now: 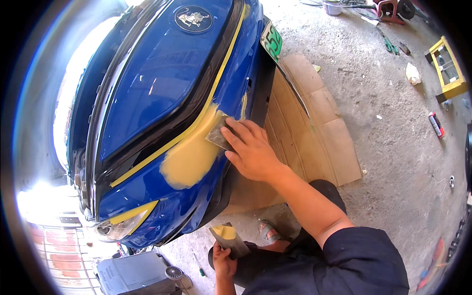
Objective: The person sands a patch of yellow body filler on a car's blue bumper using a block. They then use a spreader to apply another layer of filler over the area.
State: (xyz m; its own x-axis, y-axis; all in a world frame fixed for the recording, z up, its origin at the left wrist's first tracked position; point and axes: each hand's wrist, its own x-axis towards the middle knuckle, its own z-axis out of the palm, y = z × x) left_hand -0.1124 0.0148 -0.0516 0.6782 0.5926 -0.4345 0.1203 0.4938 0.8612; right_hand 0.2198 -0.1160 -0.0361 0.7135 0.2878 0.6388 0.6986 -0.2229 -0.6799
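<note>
My right hand (250, 147) is closed on a thin grey spreader (216, 132), pressed against the upper end of a pale yellow putty patch (187, 162) on the blue car bumper (128, 194). Yellow tape (142, 170) runs above the patch along the black trim (172, 123); more tape borders the lamp (113, 227). Below the bumper, my left hand (223, 260) grips a flat grey plate (237, 244) with a lump of yellow putty (225, 231) on it.
Cardboard (332, 142) covers the concrete floor (383, 162) beside the car. At right lie a yellow frame (457, 81), a spray can (436, 125) and scissors (391, 45). A screwdriver (199, 265) and a grey machine (130, 270) are at lower left. My sandalled foot (269, 229) shows below.
</note>
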